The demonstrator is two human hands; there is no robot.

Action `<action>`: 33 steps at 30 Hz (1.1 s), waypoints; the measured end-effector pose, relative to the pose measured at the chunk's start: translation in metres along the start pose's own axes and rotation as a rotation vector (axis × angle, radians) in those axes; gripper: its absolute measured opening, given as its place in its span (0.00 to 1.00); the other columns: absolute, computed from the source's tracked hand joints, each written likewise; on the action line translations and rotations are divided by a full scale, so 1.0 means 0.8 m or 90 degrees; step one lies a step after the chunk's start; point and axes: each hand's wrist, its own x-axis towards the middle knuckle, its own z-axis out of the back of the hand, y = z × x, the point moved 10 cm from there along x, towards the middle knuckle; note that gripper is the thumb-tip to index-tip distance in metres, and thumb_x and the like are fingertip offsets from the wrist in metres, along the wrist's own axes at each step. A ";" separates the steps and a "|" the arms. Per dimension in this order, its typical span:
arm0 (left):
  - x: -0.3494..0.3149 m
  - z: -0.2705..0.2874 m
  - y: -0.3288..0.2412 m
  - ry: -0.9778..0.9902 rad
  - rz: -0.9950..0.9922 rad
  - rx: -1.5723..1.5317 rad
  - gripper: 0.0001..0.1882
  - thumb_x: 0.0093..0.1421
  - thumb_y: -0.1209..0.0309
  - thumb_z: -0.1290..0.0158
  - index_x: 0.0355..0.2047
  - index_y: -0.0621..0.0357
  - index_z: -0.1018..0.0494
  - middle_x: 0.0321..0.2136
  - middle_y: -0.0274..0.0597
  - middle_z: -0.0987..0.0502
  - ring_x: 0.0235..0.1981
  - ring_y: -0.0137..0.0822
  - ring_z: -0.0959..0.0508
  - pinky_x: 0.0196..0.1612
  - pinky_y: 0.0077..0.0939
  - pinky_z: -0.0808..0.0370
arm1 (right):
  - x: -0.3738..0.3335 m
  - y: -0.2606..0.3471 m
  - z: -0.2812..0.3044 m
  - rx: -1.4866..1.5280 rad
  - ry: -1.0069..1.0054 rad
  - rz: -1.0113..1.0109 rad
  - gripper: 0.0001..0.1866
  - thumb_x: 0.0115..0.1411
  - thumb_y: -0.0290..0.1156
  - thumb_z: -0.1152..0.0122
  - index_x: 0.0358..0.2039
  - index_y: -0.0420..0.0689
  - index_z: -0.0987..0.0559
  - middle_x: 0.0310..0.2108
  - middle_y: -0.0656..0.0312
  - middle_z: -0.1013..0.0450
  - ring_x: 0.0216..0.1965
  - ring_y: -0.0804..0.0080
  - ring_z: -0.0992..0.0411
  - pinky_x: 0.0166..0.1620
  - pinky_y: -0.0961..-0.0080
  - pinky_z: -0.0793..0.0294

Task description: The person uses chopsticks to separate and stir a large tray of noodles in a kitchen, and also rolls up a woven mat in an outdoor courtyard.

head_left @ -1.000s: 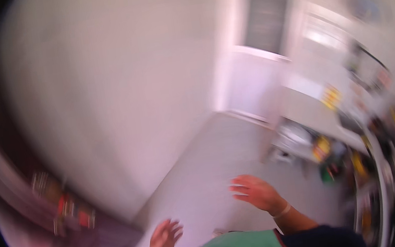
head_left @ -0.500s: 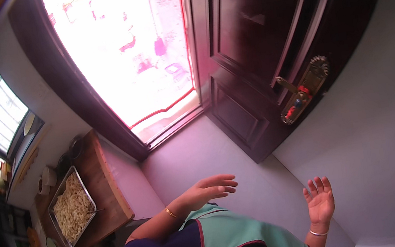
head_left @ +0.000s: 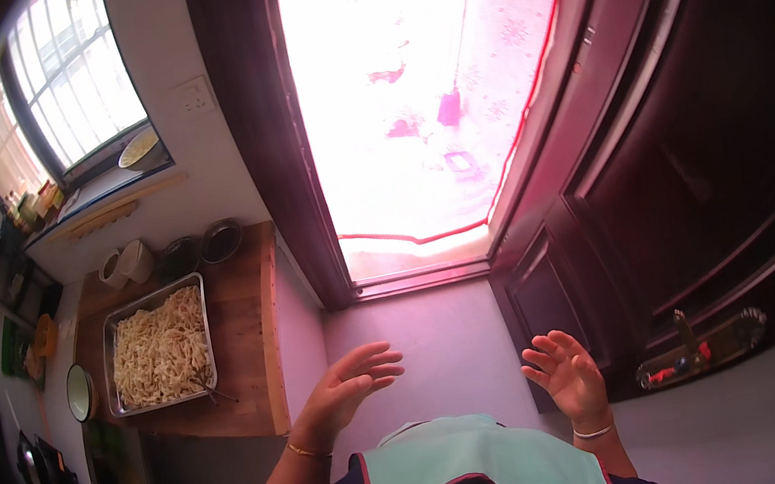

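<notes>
My left hand point(head_left: 353, 385) is raised in front of my body, fingers stretched out, with nothing in it. It is nearest to the wooden counter point(head_left: 251, 360) on the left. My right hand point(head_left: 568, 377) is lifted too, palm turned inward and fingers loosely spread, also holding nothing; the dark door point(head_left: 704, 168) stands behind it. A wide gap separates the two hands above my light green apron point(head_left: 465, 444). On the counter lies a rectangular metal tray point(head_left: 204, 317), filled with pale strips that look like noodles. A thin utensil handle point(head_left: 223, 396) pokes out at its near corner.
Dark bowls point(head_left: 220, 241) and white cups point(head_left: 135, 262) stand behind the tray. A green-white bowl point(head_left: 81, 392) sits left of it. Ahead is a bright doorway with a sill point(head_left: 422, 279); the swung-in door carries a brass handle point(head_left: 702, 348). A barred window point(head_left: 77, 78) is at far left.
The view has swung left, so the counter, tray and window sit further into the picture and the doorway has moved right. Both hands stay raised and empty.
</notes>
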 end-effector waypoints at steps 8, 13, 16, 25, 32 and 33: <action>-0.029 0.047 0.002 -0.273 -0.153 -0.037 0.30 0.56 0.64 0.46 0.57 0.62 0.40 0.53 0.54 0.32 0.53 0.48 0.30 0.57 0.41 0.34 | 0.180 -0.027 -0.018 0.036 0.229 -0.190 0.26 0.61 0.35 0.46 0.58 0.42 0.37 0.56 0.50 0.37 0.58 0.52 0.38 0.59 0.57 0.38; -0.042 0.016 -0.014 -0.377 -0.274 -0.016 0.31 0.56 0.63 0.45 0.57 0.61 0.39 0.53 0.54 0.31 0.53 0.48 0.29 0.56 0.42 0.33 | 0.234 -0.046 -0.043 0.030 0.348 -0.306 0.26 0.62 0.35 0.48 0.59 0.41 0.38 0.57 0.51 0.38 0.59 0.53 0.39 0.59 0.59 0.39; -0.065 -0.002 -0.002 -0.444 -0.314 -0.007 0.31 0.56 0.62 0.44 0.57 0.60 0.39 0.52 0.53 0.31 0.52 0.48 0.29 0.55 0.42 0.32 | 0.245 -0.064 -0.052 0.045 0.393 -0.361 0.26 0.63 0.35 0.49 0.59 0.40 0.38 0.57 0.51 0.38 0.59 0.54 0.39 0.59 0.59 0.39; -0.157 -0.034 0.017 -0.569 -0.366 -0.017 0.33 0.53 0.59 0.41 0.57 0.59 0.37 0.51 0.51 0.30 0.52 0.44 0.29 0.56 0.37 0.34 | 0.196 -0.122 -0.096 0.077 0.479 -0.473 0.26 0.63 0.35 0.49 0.59 0.40 0.38 0.57 0.50 0.38 0.58 0.51 0.38 0.60 0.56 0.39; -0.241 -0.039 0.002 -0.560 -0.408 0.009 0.32 0.55 0.60 0.41 0.57 0.59 0.37 0.53 0.48 0.31 0.53 0.42 0.30 0.55 0.35 0.35 | 0.151 -0.179 -0.164 0.040 0.497 -0.505 0.27 0.60 0.38 0.45 0.57 0.40 0.35 0.54 0.50 0.34 0.55 0.50 0.35 0.58 0.54 0.36; -0.259 -0.041 -0.003 -0.571 -0.402 0.026 0.32 0.55 0.60 0.42 0.57 0.59 0.37 0.53 0.48 0.31 0.53 0.42 0.30 0.55 0.35 0.34 | 0.144 -0.189 -0.177 0.043 0.506 -0.513 0.27 0.60 0.38 0.45 0.57 0.40 0.35 0.53 0.50 0.34 0.55 0.50 0.35 0.57 0.54 0.36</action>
